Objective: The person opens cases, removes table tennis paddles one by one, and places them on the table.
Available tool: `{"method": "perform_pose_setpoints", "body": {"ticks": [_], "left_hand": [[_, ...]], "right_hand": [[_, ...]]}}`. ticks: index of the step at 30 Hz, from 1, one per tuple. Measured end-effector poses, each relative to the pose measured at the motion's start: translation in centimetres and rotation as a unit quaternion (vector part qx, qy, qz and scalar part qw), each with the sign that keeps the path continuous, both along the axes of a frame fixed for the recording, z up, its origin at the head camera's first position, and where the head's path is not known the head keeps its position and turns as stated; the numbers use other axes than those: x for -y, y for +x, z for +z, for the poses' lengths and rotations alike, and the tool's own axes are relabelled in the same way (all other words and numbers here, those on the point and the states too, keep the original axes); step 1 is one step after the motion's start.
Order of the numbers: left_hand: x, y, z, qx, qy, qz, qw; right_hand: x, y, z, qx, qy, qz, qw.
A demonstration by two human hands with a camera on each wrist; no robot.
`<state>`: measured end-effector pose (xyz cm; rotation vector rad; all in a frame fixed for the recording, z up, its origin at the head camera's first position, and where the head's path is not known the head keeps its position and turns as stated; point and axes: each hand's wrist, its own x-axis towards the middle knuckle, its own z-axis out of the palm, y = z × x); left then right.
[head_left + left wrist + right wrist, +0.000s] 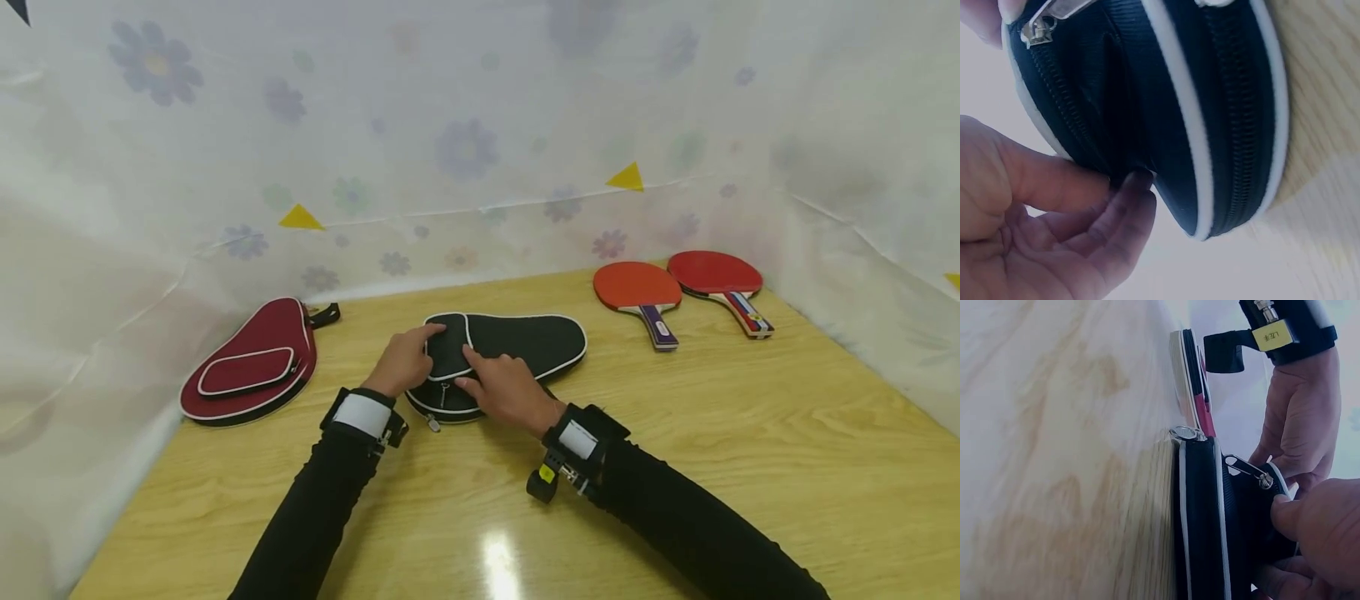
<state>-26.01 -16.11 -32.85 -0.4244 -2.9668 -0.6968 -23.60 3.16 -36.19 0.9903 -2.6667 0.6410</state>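
Seeing my left hand and right hand pinching the black paddle case pocket — contents hidden, red case left of it, shut.

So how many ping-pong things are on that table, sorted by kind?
Paddle cases: 2, a black case under both hands and a red case to its left.
Paddles: 2, an orange-red paddle and a red paddle at the far right.
Total: 4.
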Motion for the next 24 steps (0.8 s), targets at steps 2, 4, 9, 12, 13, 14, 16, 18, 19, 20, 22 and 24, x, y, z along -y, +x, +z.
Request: {"method": "perform_pose_setpoints", "body": {"ticks": [2,4,9,12,13,14,16,18,19,20,22,24], "left_hand": [[0.2,-0.2,-0.1,0.011,0.005,-0.008,0.9999],[0.4,-0.4,-0.2,0.021,0.01,-0.015,0.9996],[1.1,0.0,-0.4,0.025,0.016,-0.013,0.9995],[1.5,0.8,-0.3,0.015,0.01,0.02,0.9996],[1.7,1.2,-0.2,0.014,0.007,0.038,0.9992],[1.8,1.6,-0.1,0.015,0.006,0.054,0.9984],[2.1,2.5,0.3,0.027,-0.001,0.076,0.9968],[2.4,3.4,0.5,0.052,-0.019,0.073,0.9958],[2.6,3.9,0.6,0.066,-0.032,0.062,0.9954],[2.6,4.3,0.5,0.081,-0.045,0.048,0.9945],[2.5,5.0,0.1,0.117,-0.061,0.019,0.9911],[2.1,5.4,-0.6,0.136,-0.068,0.002,0.9883]], "right_hand": [[0.1,0.0,-0.1,0.002,0.001,-0.004,1.0],[0.2,-0.1,-0.2,0.0,-0.001,-0.008,1.0],[0.5,-0.1,-0.2,0.001,-0.012,-0.01,1.0],[0.7,-0.1,-0.1,0.016,-0.026,-0.017,0.999],[0.8,-0.1,-0.1,0.027,-0.033,-0.02,0.999],[0.8,-0.1,0.0,0.035,-0.04,-0.026,0.998],[1.0,-0.1,0.2,0.054,-0.058,-0.039,0.996],[1.1,-0.3,0.5,0.076,-0.071,-0.053,0.993],[1.2,-0.4,0.7,0.087,-0.078,-0.061,0.991],[1.3,-0.5,0.8,0.095,-0.082,-0.071,0.99],[1.6,-0.7,1.1,0.113,-0.09,-0.091,0.985],[2.1,-0.9,1.2,0.132,-0.093,-0.103,0.982]]}}
